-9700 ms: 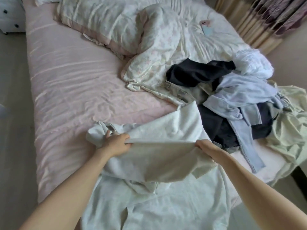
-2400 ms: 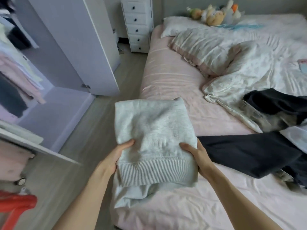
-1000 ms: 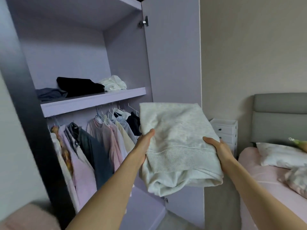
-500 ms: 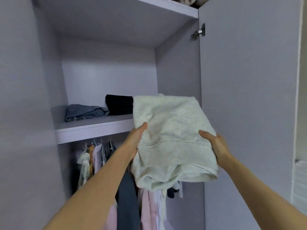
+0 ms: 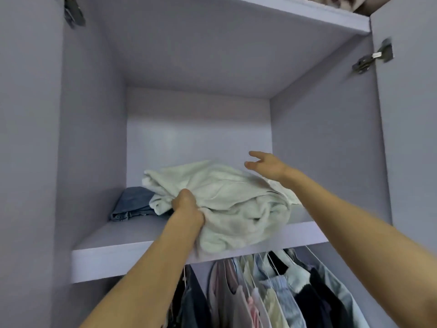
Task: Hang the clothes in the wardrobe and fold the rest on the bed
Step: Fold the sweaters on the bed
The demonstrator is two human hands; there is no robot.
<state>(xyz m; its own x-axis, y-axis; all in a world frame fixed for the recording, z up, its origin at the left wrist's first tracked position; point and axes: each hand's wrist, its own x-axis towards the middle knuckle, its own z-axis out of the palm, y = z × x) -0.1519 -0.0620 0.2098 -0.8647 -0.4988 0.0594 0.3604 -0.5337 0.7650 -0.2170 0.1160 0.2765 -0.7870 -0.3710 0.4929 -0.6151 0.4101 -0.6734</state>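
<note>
Two hands were gripping the pale folded sweatshirt (image 5: 227, 204) half a second ago, in front of the open wardrobe; now it has been set down on the wardrobe shelf (image 5: 118, 247), toward the shelf's right half and close to its front edge, with the lowest fold hanging slightly over that edge. The fold has been loosened in the process: the neat rectangle held earlier is now a rumpled mound. The left hand (image 5: 188, 209) is clenched on the near-left bunch of the fabric, fingers buried in the cloth. The right hand (image 5: 266, 165) has been released from the garment and is held above its far-right side with the fingers relaxed and spread, touching nothing that can be made out. The stowing of this piece is judged nearly done; a last push back from the front edge is probably called for, so that the overhanging fold is not dragged off. More clothes were seen on the bed earlier, so much of the task is taken to remain.

A blue folded garment (image 5: 132, 204) lies just beside the sweatshirt, toward the shelf's left rear, and is partly covered by it. The black item seen on this shelf a moment ago is hidden now, presumably under the sweatshirt. The hanging clothes (image 5: 272, 292) below the shelf are cut off by the lower frame edge, and their rail cannot be seen.
</note>
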